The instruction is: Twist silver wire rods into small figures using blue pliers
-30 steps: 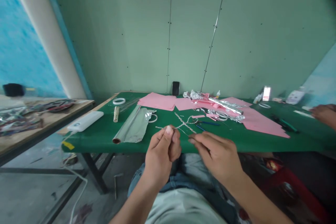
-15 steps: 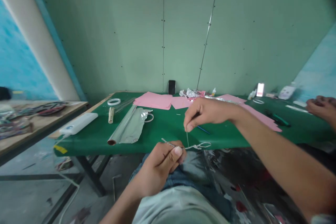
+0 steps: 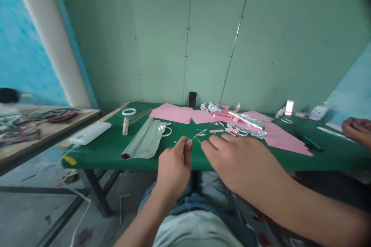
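My left hand (image 3: 174, 170) is closed in a pinch on a thin twisted foil strand (image 3: 199, 135), held above my lap at the near edge of the green table (image 3: 110, 150). My right hand (image 3: 240, 164) is close beside it, fingertips curled toward the strand's other part; whether they grip it is hidden. A roll of aluminium foil (image 3: 143, 143) lies on the table to the left of my hands. Pink paper sheets (image 3: 174, 112) and crumpled foil (image 3: 246, 123) lie behind them.
White tape rings (image 3: 129, 111), a white power bank (image 3: 90, 133) with a cable, a black phone (image 3: 192, 99) against the wall and green-handled pliers (image 3: 307, 141) are on the table. Another person's hand (image 3: 356, 129) rests at the right edge. A cluttered wooden table (image 3: 34, 131) stands left.
My right hand, raised over the table half a second ago pulling a thin wire upward, has come back down beside my left hand. My left hand rose slightly, keeping its pinch.
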Demonstrator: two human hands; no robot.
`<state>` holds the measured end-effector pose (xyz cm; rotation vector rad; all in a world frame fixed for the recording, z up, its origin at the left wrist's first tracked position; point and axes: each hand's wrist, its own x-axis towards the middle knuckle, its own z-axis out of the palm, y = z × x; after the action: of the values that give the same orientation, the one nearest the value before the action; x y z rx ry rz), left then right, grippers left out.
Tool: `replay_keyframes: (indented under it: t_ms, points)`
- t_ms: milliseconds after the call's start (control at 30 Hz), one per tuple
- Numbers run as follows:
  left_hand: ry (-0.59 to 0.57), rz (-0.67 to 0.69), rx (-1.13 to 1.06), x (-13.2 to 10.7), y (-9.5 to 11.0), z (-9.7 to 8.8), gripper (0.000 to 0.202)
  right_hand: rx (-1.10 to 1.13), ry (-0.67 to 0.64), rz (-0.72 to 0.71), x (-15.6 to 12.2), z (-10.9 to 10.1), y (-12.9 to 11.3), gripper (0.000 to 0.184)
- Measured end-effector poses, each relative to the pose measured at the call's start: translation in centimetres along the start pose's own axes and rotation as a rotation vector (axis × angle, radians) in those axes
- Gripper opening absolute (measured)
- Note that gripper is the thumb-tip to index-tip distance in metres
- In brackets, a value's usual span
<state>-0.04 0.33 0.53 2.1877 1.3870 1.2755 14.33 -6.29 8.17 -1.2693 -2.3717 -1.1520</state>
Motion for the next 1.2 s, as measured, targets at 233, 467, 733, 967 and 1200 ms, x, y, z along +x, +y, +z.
replay_keyframes:
  t_ms: [233,467,733,967,1200]
  points:
    - [0.077,-0.052,-0.739,0.1,0.4,0.5,0.05,0.226,0.278,0.282,-2.6,3.7,-0.5,0.019]
    - [-0.01,-0.223,-1.138,-0.4,1.8,0.1,0.05,0.392,0.406,0.37,-3.4,5.9,-1.6,0.016]
    - [-0.319,-0.212,-1.451,-1.3,1.8,0.0,0.039,1.254,0.243,0.639,-3.7,7.4,-0.8,0.02]
    - [-0.612,0.07,-0.96,-2.1,1.1,-1.2,0.05,1.583,-0.346,0.057,-0.2,7.4,7.8,0.015]
    - [-0.482,0.18,0.143,-0.8,1.4,-1.1,0.035,0.654,-0.572,-0.08,5.0,1.3,8.9,0.015]
